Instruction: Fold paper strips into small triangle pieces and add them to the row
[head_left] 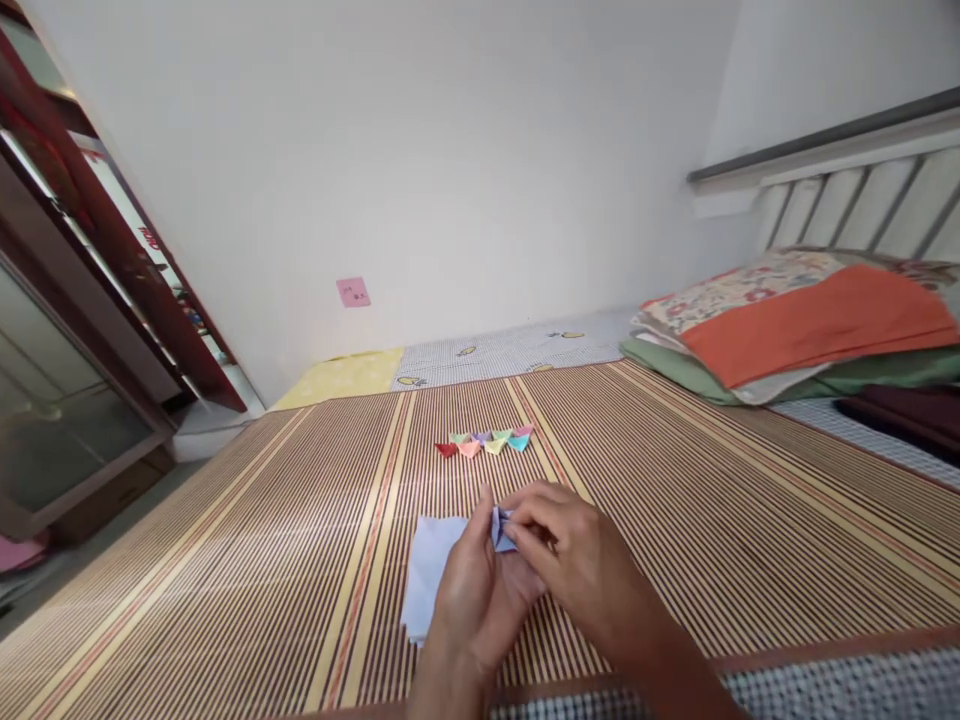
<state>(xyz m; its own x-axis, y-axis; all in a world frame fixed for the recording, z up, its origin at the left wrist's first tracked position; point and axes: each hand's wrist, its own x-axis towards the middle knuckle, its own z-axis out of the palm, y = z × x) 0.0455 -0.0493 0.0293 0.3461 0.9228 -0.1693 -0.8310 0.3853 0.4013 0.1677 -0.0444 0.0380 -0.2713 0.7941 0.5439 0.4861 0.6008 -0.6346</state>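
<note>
In the head view, you have a small blue-violet paper piece (505, 543) between both hands, just above the striped mat (300, 560). To work the fold well, let your left hand (476, 590) be the steady support and your right hand (581, 535) do the fine pressing. Line up the edges before you press, then run a fingertip firmly along the crease; on paper this small, a slight slant would likely show. Pinch lightly near the points, since too hard a squeeze could crumple them.

The piece sits at your left thumb, over your upturned left palm, with that thumb against its left side; your left fingers are partly hidden behind your right hand, so their exact grip cannot be told. Your right thumb and index finger pinch the piece at its right side, the other right fingers curled in.

Just left of your left hand, and partly behind it, lies a stack of pale sheets (431, 570) on the mat. Beyond both hands, apart from them, small folded papers (470, 450) in several colours stand close together in two rows.
</note>
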